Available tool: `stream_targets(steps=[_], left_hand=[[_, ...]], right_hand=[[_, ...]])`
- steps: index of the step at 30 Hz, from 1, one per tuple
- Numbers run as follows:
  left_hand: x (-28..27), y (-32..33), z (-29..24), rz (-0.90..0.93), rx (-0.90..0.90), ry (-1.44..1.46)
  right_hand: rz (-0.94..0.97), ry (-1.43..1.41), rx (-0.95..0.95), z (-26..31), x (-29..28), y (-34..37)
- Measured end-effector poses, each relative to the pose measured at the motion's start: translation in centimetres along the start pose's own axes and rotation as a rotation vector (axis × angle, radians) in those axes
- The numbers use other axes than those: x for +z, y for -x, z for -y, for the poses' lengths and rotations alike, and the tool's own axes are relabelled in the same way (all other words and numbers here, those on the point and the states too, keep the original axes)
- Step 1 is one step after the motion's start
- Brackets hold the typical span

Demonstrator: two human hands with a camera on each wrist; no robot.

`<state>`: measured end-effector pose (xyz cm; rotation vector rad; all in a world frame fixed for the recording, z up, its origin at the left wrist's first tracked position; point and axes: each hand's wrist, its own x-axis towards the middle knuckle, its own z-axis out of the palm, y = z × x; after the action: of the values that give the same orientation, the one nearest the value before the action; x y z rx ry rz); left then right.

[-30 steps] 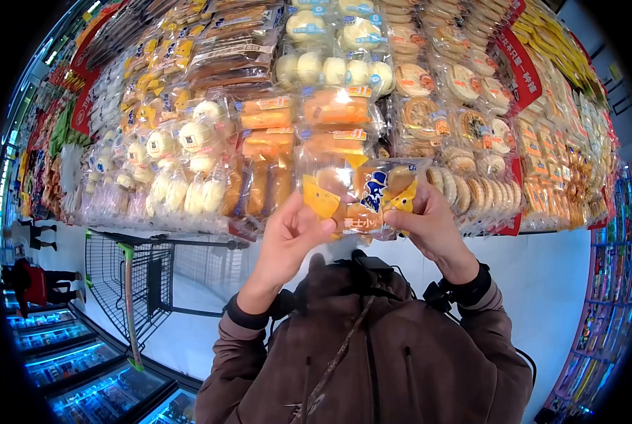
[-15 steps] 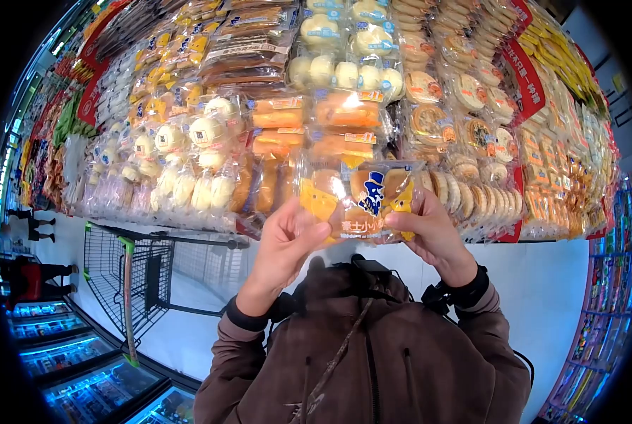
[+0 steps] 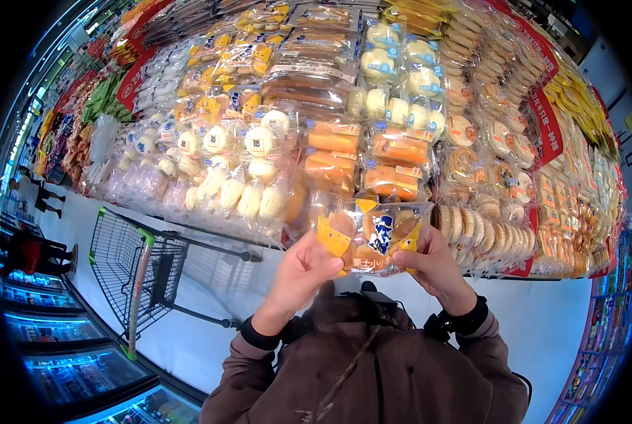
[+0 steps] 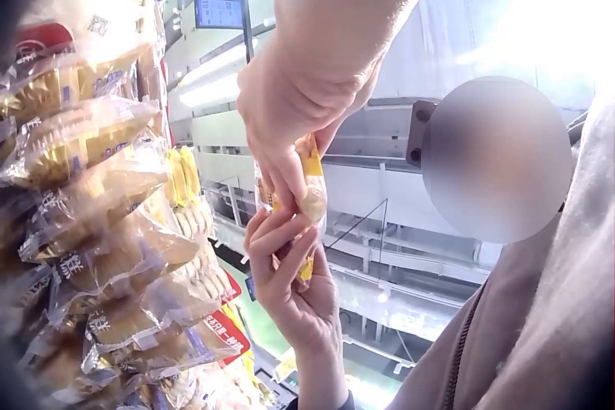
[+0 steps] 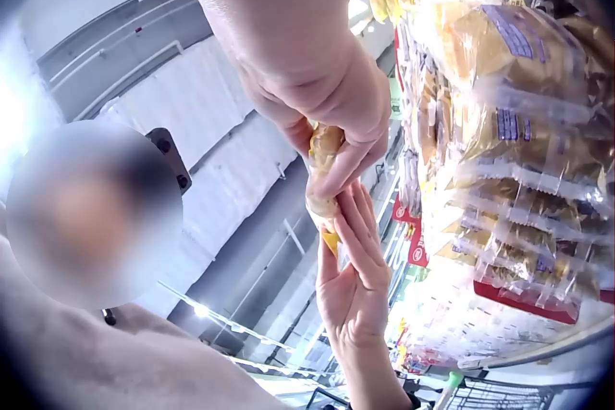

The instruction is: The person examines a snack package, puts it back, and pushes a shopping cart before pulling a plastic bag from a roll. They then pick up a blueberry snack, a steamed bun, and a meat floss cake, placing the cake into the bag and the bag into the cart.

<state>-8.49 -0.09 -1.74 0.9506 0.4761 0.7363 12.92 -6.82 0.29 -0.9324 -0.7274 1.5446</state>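
We've got the clear bread packet (image 3: pixel 372 244) pinched at both ends, left hand (image 3: pixel 298 272) and right hand (image 3: pixel 440 272) each with a thumb in front, right at the near edge of the packaged bread display (image 3: pixel 217 180). Our other fingers are mostly hidden behind it (wrist views show them bent), and its small print is unreadable.

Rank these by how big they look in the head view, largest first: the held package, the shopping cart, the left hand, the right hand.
1. Shopping cart
2. Held package
3. Left hand and right hand: these look too alike in size to rank.
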Motion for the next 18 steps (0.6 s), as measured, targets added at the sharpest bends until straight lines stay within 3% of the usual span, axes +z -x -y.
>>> stream_targets(steps=[2,5,6,10,13,18], left_hand=[[0.9,0.3,-1.5,-0.023,0.024,0.001],[-0.5,1.4,-2.0,0.089,0.09,-0.123],[-0.9,1.7,-2.3,0.051,0.036,-0.223],[-2.9,2.2,-2.4,0.04,-0.079,-0.397],[-4.0,1.9,-1.9,0.087,-0.092,-0.259],[-4.2,1.3,-1.1,0.179,-0.081,-0.189]], right_hand=[[0.007,0.034,-0.017,-0.2,1.0,0.1],[0.038,0.364,-0.153,-0.7,2.2,0.3],[-0.001,0.415,-0.172,-1.1,2.8,0.5],[-0.029,0.344,-0.148,-3.3,3.8,0.4],[-0.152,0.37,-0.163,-5.3,4.0,0.4],[-0.225,0.096,-0.192,-7.1,4.1,1.6]])
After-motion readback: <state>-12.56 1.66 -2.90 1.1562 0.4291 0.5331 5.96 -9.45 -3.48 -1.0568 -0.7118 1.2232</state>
